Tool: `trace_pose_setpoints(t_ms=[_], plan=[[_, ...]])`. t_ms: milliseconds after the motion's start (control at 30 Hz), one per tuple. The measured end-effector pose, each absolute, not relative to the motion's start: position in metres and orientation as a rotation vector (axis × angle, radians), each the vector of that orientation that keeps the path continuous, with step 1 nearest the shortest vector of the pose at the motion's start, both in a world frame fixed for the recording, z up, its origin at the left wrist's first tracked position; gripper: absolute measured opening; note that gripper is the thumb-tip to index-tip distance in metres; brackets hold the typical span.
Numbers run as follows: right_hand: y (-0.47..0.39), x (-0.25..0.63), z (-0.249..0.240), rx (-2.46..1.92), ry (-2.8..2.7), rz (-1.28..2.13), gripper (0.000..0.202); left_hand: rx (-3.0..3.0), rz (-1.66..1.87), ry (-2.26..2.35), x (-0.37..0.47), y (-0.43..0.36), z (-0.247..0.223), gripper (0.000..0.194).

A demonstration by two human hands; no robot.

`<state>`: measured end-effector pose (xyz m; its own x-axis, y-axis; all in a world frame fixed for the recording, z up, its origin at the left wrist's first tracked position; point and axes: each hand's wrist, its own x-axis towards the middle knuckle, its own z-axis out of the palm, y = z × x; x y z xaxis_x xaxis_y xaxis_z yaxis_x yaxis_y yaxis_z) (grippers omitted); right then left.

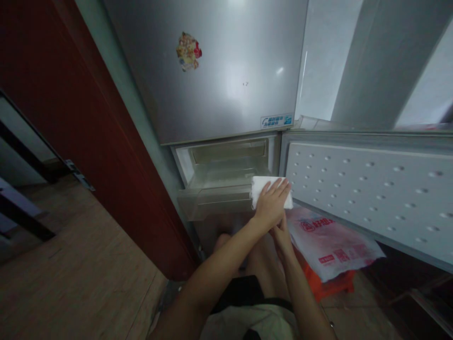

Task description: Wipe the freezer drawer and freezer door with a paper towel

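A folded white cloth (262, 185) is held at the front right corner of a pulled-out clear drawer (215, 200). My left hand (272, 200) lies flat over the cloth, its fingers stretched out and pointing up to the right. Underneath, my right hand (281, 233) supports the cloth from below; its fingers are mostly hidden behind the left hand and the cloth. The drawer belongs to the lower compartment of a silver refrigerator (226, 85). Nothing shows inside the drawer. The compartment's door (354, 184), with its dimpled inner panel, stands wide open on the right.
A red door (106, 141) stands close on the left. Below the open refrigerator door, a white and red plastic bag (339, 248) lies on an orange stool (318, 285). A colourful sticker (188, 51) is on the upper refrigerator door. Tiled floor (88, 264) spreads at lower left.
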<state>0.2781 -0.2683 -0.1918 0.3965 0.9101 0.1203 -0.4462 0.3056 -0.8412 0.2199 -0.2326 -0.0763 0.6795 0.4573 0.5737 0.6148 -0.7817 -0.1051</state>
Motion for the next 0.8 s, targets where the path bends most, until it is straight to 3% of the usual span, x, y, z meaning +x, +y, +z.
trace_pose_setpoints(t_ms=[100,300,567,800], plan=[[-0.268,0.28,-0.191,-0.831,-0.69,0.972,0.095,-2.61,-0.74,-0.847,0.225,-0.233,-0.072,0.051],[-0.266,0.283,-0.193,-0.828,-0.603,1.111,0.115,-2.666,-0.698,-0.878,0.189,-0.237,-0.067,0.054],[-0.269,0.283,-0.195,-0.855,-0.655,1.083,0.107,-2.559,-0.807,-1.215,0.07,-0.238,-0.074,0.081],[-0.27,0.282,-0.193,-0.848,-0.651,1.087,0.109,-2.259,-1.003,-1.494,-0.02,-0.228,-0.083,0.076]])
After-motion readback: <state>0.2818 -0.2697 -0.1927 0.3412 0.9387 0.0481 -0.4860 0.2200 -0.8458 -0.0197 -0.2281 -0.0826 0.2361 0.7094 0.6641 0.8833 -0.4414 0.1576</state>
